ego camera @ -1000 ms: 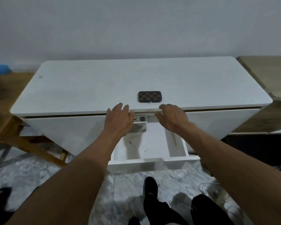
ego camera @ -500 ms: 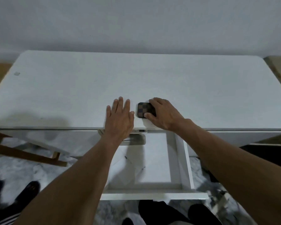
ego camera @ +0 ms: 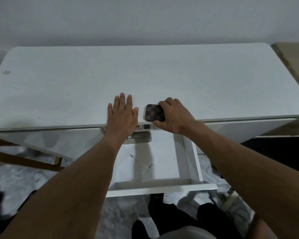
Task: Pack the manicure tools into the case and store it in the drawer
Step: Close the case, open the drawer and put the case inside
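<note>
The right hand (ego camera: 173,116) is curled round one end of the small brown-and-black chequered case (ego camera: 154,112), which lies on the white surface (ego camera: 76,92) just behind the open white drawer (ego camera: 190,163). The left hand (ego camera: 123,118) lies flat on the surface, fingers straight, holding nothing. With only one end gripped, the case could tip as it is lifted, slip free and land on the small white device (ego camera: 144,127) at the drawer's back.

Dim bluish light is washing the desk (ego camera: 59,94); shadows are falling into the drawer (ego camera: 162,188) below its bowing edge.
</note>
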Available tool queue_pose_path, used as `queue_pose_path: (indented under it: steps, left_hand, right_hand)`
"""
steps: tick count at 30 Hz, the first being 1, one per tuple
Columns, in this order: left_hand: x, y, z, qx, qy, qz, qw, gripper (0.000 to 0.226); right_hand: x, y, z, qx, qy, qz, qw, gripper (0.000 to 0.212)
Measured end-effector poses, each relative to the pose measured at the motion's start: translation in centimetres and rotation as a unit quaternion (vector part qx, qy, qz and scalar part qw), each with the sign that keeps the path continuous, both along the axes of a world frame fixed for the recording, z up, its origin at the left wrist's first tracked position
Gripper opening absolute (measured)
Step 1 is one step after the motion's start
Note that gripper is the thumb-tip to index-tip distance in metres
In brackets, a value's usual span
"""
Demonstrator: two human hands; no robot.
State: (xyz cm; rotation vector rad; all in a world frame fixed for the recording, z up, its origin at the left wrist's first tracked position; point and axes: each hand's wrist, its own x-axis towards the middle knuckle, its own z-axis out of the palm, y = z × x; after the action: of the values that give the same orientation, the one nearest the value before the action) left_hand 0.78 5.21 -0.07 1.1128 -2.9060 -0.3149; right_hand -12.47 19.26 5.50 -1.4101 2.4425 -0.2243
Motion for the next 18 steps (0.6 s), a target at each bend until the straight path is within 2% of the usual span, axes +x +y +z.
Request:
queue_pose_path:
  steps: [9,18]
  left_hand:
    - [1.1,0.6,0.2,0.035,-0.026,-0.005,0.999,0.06]
    - [1.2,1.2,-1.1,-0.014,0.006,0.013,1.0,0.059]
  right_hand:
    - [5.1,5.8,-1.6,-0.005,0.005,0.012,1.0,0.057]
    - [6.5,6.8,-7.6,0.074,-0.036,0.026,0.996,0.058]
